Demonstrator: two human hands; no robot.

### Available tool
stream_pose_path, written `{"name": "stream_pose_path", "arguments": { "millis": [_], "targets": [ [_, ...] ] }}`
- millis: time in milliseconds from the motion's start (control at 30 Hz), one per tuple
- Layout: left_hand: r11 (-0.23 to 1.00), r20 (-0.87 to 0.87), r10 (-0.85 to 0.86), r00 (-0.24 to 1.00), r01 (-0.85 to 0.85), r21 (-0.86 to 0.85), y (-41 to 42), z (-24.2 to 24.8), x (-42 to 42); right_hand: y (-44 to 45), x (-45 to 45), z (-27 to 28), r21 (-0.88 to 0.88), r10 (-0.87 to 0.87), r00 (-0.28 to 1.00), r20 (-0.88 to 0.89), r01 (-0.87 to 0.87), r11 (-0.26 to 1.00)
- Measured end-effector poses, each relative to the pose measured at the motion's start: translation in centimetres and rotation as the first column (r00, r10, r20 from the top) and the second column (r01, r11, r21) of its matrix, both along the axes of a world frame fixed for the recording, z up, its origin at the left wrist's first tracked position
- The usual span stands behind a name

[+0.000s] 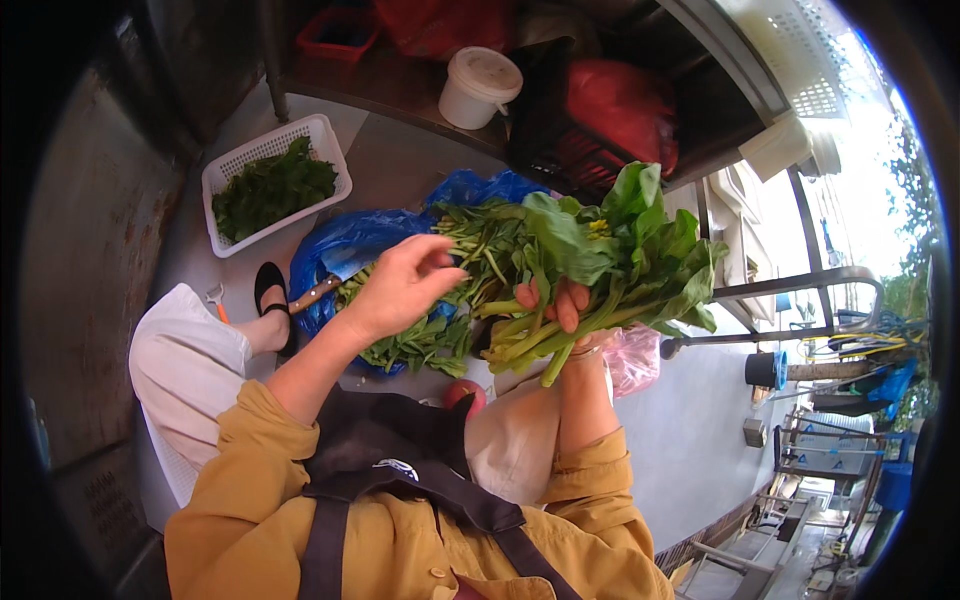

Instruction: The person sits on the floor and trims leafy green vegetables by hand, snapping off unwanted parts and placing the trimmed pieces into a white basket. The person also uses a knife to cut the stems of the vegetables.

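My right hand (pixel 559 304) is closed around the stalks of a bunch of leafy greens (pixel 637 262) with a small yellow flower. The bunch's leaves fan up and to the right, and its pale stems stick out to the lower left. Empty as far as I can see, my left hand (pixel 409 285) hovers left of the bunch, with thumb and fingers apart and the fingertips blurred. Below it, cut greens and stems (pixel 427 341) lie on a blue plastic bag (pixel 367 229). A knife with a wooden handle (pixel 315 294) rests at the bag's left side.
A white plastic basket (pixel 330 146) of dark leaves stands at upper left. An orange-handled peeler (pixel 217 300) lies near my shoe (pixel 271 289). A lidded white bucket (pixel 480 90) sits on the low shelf behind. A pink plastic bag (pixel 634 360) and metal frame (pixel 795 285) are at right.
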State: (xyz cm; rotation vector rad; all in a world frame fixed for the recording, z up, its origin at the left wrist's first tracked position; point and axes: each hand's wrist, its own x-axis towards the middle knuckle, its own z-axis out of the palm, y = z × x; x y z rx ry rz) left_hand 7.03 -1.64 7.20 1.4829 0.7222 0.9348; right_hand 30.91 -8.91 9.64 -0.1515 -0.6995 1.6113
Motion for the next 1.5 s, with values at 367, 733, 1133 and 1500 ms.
{"name": "stream_pose_path", "arguments": {
  "millis": [367,733,1133,1500],
  "targets": [
    [0.89,0.406,0.032,0.913,0.158,-0.427,-4.8,3.9,3.9,-0.3,-1.0,2.0,0.146,-0.095,0.943,0.32,0.049,0.988],
    [0.979,-0.464,0.179,0.868,-0.112,0.168,2.4,-1.9,0.6,-2.5,4.4,-1.7,0.258,-0.211,0.919,0.333,0.127,0.958],
    [0.716,0.148,-0.665,0.732,0.681,-0.152,1.9,12.8,0.7,-2.3,2.6,-1.0,0.2,-0.243,0.867,0.434,0.17,0.965],
    [0.861,-0.517,-0.487,0.704,0.487,-0.148,2.7,5.4,-1.5,-4.6,5.7,-5.3,0.16,-0.168,-0.218,0.961,-0.056,0.986]
  ]
}}
